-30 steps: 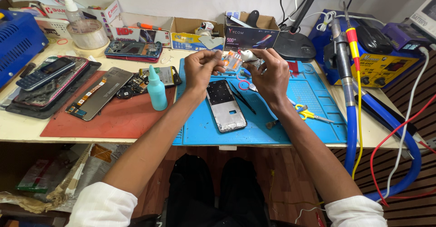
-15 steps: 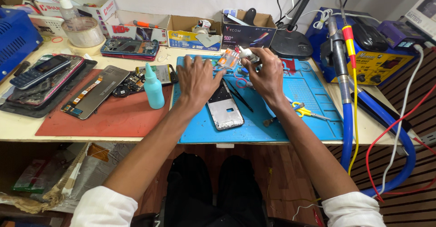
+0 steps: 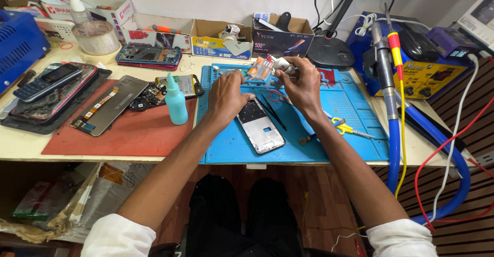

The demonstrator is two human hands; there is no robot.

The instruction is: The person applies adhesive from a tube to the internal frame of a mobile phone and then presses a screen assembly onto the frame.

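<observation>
My left hand [image 3: 229, 93] rests on the blue work mat [image 3: 355, 102], its fingers bent down at the mat's top row of small compartments. What lies under the fingertips is hidden. My right hand [image 3: 301, 84] grips a small white tube [image 3: 282, 63] just beside an orange and white packet [image 3: 260, 67]. Between and below both hands a bare phone frame [image 3: 260, 127] lies flat on the mat, with dark tweezers [image 3: 271, 111] next to it.
A teal bottle [image 3: 176, 102] stands on a red mat [image 3: 128, 136] with phone parts. Yellow scissors [image 3: 347, 128] lie right of my arm. Boxes line the back wall. A blue soldering station [image 3: 422, 66] with hoses and cables fills the right side; phones are stacked at the left [image 3: 49, 90].
The left hand, spread over the phone frame half a second ago, has moved up to the mat's top row. The right hand still holds the tube near the packet.
</observation>
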